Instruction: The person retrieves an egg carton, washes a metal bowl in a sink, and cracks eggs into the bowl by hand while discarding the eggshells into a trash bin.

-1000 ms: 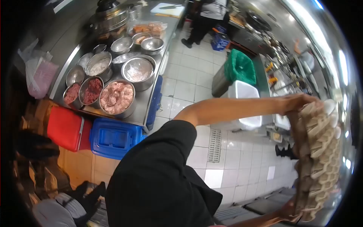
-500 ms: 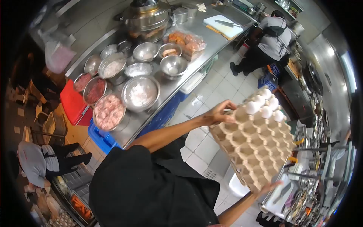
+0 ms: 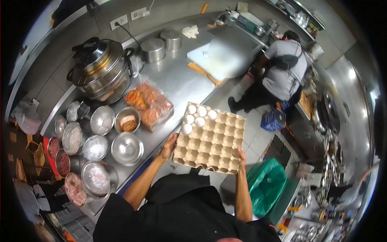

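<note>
Between both hands I hold a brown cardboard egg tray (image 3: pixel 213 141), its cups facing up. Several white eggs (image 3: pixel 200 122) sit in the far left corner, and the other cups hold nothing. My left hand (image 3: pixel 168 147) grips the tray's left edge near the steel counter. On the opposite side, my right hand (image 3: pixel 242 158) is closed on the right edge, its thumb on top. The fingers beneath the tray are hidden. Just past the left corner lies a clear bag of orange-red meat (image 3: pixel 149 103) on the counter.
Steel bowls (image 3: pixel 127 148) of meat and white powder crowd the counter's (image 3: pixel 177 76) near end. A large steel pot (image 3: pixel 100 70) and a white cutting board (image 3: pixel 205 58) stand farther along. A green-lined bin (image 3: pixel 266 185) is at my right. A co-worker (image 3: pixel 282 68) stands ahead.
My view has turned. The egg tray has swung from my right to in front of me, beside the counter, and lies flatter. Both hands still hold it.
</note>
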Tool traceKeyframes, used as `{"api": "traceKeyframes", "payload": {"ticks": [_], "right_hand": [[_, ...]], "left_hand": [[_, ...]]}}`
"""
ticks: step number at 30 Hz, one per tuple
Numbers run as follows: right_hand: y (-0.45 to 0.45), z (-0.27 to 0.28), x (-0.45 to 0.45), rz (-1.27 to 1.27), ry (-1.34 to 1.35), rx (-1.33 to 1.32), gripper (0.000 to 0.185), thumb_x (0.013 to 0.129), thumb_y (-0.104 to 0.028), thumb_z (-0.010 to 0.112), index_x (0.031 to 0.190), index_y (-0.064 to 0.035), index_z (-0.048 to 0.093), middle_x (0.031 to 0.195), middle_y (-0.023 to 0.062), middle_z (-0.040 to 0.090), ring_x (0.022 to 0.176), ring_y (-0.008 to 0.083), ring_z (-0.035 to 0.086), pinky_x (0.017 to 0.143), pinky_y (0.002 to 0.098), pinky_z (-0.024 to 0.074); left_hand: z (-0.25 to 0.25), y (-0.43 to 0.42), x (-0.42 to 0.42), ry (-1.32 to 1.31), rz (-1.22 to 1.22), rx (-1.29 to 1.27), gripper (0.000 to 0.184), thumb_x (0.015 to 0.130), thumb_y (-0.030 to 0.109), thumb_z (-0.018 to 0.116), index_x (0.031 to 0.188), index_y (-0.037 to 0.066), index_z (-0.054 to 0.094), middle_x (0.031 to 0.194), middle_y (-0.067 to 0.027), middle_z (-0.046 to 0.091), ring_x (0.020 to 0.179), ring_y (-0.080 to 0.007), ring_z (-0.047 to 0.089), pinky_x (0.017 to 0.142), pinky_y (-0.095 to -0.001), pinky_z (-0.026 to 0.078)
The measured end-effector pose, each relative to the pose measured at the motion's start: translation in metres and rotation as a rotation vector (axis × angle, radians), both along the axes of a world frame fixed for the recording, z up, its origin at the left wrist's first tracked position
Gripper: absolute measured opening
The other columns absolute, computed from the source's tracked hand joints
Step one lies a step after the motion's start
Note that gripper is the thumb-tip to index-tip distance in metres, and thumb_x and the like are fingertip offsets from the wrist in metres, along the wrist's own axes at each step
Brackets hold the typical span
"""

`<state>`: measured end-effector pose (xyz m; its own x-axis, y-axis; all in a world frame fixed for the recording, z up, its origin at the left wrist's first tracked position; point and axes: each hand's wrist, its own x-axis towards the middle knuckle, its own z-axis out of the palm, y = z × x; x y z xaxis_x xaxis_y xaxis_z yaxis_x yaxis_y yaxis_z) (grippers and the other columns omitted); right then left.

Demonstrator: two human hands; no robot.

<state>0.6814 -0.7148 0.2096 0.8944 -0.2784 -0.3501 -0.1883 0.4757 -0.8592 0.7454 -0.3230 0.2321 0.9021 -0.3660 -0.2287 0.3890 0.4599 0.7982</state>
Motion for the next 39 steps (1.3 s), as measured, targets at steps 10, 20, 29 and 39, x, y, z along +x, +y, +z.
{"api": "traceKeyframes", "payload": {"ticks": [10, 20, 29, 39], "right_hand": [[0.005, -0.005, 0.331, 0.584, -0.080, -0.193, 0.038, 0.088, -0.027, 0.069, 0.113, 0.0011, 0.065, 0.106, 0.0091, 0.068, 0.099, 0.0167, 0.064, 0.087, 0.0285, 0.0497], [0.044, 0.045, 0.495, 1.058, -0.393, -1.201, 0.045, 0.087, -0.026, 0.073, 0.117, 0.0052, 0.062, 0.092, 0.0112, 0.068, 0.081, 0.0169, 0.062, 0.069, 0.0295, 0.0505], [0.252, 0.167, 0.354, 1.043, -0.626, -0.774, 0.023, 0.091, -0.012, 0.068, 0.110, 0.0009, 0.065, 0.092, 0.0115, 0.071, 0.086, 0.0137, 0.067, 0.074, 0.0255, 0.0521], [0.605, 0.073, 0.273, 1.376, -0.903, -1.553, 0.054, 0.081, -0.046, 0.071, 0.098, 0.0057, 0.066, 0.095, 0.0266, 0.069, 0.090, 0.0374, 0.069, 0.079, 0.0456, 0.0550]], "left_hand": [[0.016, -0.056, 0.172, 0.161, 0.511, 0.649, 0.063, 0.084, 0.053, 0.068, 0.117, 0.000, 0.060, 0.109, -0.0115, 0.065, 0.096, -0.0190, 0.064, 0.084, -0.0302, 0.051], [0.074, -0.024, 0.126, -0.039, 0.679, 0.957, 0.045, 0.088, 0.033, 0.070, 0.120, 0.002, 0.065, 0.112, -0.0165, 0.069, 0.099, -0.0237, 0.068, 0.087, -0.0320, 0.052], [0.072, 0.295, -0.100, 1.147, 0.980, 2.407, 0.036, 0.084, 0.029, 0.064, 0.108, 0.003, 0.064, 0.109, -0.0147, 0.066, 0.104, -0.0316, 0.064, 0.083, -0.0455, 0.052], [0.097, 0.346, -0.101, 0.909, 0.761, 2.000, 0.026, 0.073, 0.022, 0.065, 0.093, 0.006, 0.070, 0.099, -0.0217, 0.069, 0.094, -0.0374, 0.069, 0.083, -0.0487, 0.053]]}}
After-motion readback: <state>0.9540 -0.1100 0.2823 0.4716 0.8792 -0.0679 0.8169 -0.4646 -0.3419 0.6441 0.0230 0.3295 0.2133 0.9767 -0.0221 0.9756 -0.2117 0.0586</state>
